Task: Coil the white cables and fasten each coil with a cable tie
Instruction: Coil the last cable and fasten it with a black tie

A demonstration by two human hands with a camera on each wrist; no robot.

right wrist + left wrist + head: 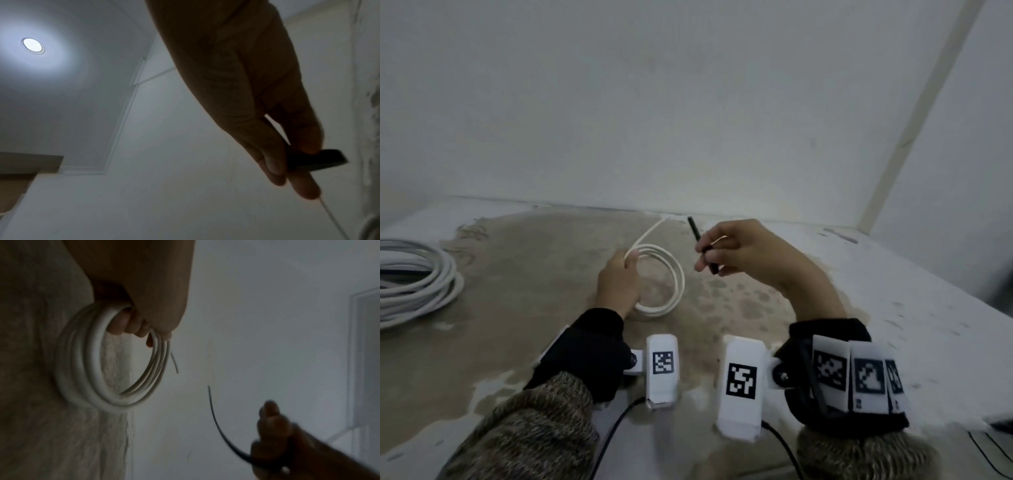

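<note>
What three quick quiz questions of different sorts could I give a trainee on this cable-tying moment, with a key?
1. Multiple choice: what does the right hand pinch? A) a black cable tie B) a white plug C) scissors

2. True or false: the tie already wraps the small white coil that the left hand grips.

3. Short answer: where does the larger bundle of white cable lie on the table?

Key:
1. A
2. False: the wrist view shows the tie apart from the coil, its tip free in the air.
3. At the table's far left edge, apart from both hands.
</note>
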